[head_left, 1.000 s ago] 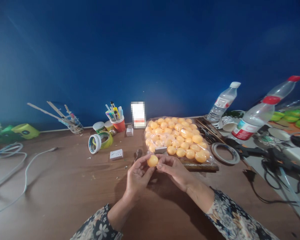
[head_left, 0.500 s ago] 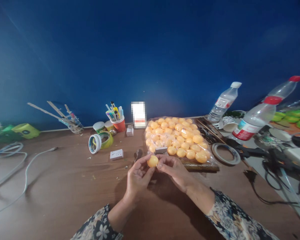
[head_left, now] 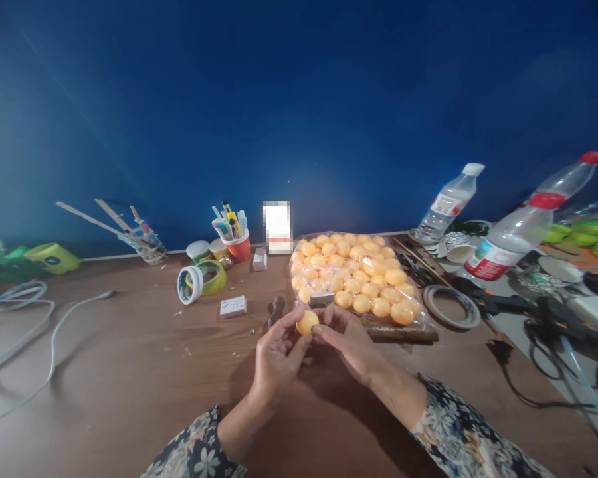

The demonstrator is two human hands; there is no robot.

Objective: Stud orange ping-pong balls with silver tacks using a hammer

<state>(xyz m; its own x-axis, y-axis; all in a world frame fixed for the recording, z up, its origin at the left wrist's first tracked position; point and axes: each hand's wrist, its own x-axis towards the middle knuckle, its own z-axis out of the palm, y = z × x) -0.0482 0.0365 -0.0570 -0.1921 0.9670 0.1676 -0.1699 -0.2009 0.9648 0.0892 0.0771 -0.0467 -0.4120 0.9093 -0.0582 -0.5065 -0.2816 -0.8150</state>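
A small yellow-orange ball [head_left: 307,322] is held up between both hands, over the wooden table. My left hand [head_left: 279,352] pinches it from the left with fingers and thumb. From the right, my right hand [head_left: 349,342] touches the ball's edge with thumb and fingers pressed together; whether they grip the ball or something tiny on it is hidden. Just behind the hands lies a clear plastic bag [head_left: 353,272] full of similar balls, with a small grey block [head_left: 321,299] on its near edge. The bag rests partly on a dark wooden board [head_left: 403,333].
Left of the hands are a small white box [head_left: 233,307], tape rolls [head_left: 212,277] and a red cup of pens [head_left: 238,247]. A white cable [head_left: 54,345] lies far left. Rightward are a tape roll [head_left: 451,307], bottles [head_left: 498,249] and a black plug [head_left: 501,350].
The view has shifted very slightly. Both hands still hold the ball, which sits a little farther right and lower in the picture.
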